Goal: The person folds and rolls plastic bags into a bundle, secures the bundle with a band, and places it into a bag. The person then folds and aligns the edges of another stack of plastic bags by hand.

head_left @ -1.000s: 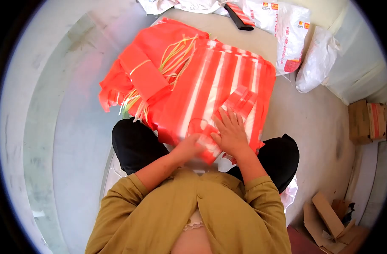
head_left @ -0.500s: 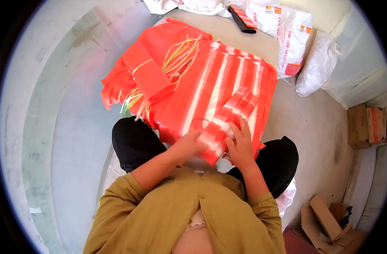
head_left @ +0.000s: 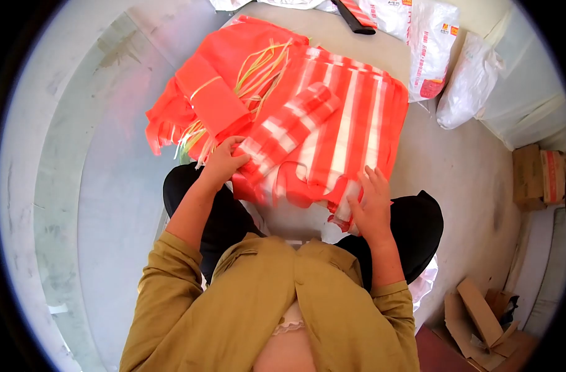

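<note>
My left hand (head_left: 226, 162) grips the lower left end of a folded bundle of red-and-white striped plastic bags (head_left: 290, 127). The bundle lies tilted across a wide flat stack of similar striped bags (head_left: 350, 130). At the stack's lower right corner is my right hand (head_left: 372, 208), its fingers stretched out and its thumb apart, touching the bag edge. Left of the stack, a plain red folded bundle (head_left: 213, 102) with a thin yellow band rests on more red material (head_left: 233, 46). Loose yellow ties (head_left: 258, 71) hang between the two piles.
White printed sacks (head_left: 433, 46) and a pale plastic bag (head_left: 468, 84) stand at the back right, near a black-and-red item (head_left: 356, 18). Cardboard boxes (head_left: 528, 177) sit far right, with opened cardboard (head_left: 478, 316) at lower right. My bent knees flank the stack's front.
The striped bundle has moved left and away from me, with my left hand still at its near end. My right hand has left the bundle and shifted right to the stack's corner.
</note>
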### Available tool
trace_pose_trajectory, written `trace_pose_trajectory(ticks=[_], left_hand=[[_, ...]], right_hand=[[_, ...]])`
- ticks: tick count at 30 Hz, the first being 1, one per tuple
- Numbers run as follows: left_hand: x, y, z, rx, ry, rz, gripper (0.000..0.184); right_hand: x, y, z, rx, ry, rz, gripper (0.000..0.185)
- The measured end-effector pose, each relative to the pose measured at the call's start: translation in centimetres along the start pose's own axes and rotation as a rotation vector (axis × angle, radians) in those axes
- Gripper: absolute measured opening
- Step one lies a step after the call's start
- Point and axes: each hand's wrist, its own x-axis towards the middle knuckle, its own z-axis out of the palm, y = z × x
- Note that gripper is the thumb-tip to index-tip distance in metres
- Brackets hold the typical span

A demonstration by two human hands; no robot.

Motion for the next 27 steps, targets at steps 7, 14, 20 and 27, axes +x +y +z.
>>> trace_pose_trajectory(ticks=[7, 14, 20, 27], left_hand=[[-4.7, 2.5, 6.6, 0.853, 0.062, 0.833, 0.063], [-5.8, 3.0, 12.5, 0.789, -0.085, 0.908, 0.064], [-3.3, 2.9, 12.3, 0.851, -0.193, 0.757, 0.053], [-1.1, 5.5, 10.7, 0.84, -0.284, 0.453, 0.036]], right_hand=[[1.1, -3.2, 2.6, -0.166, -0.088, -0.272, 0.054], [3.5, -2.8, 2.5, -0.129, -0.112, -0.336, 0.049], [4.6, -3.0, 1.6, 0.045, -0.146, -0.175, 0.032], [0.9, -3.6, -0.2, 0.172, 0.06, -0.163, 0.024]])
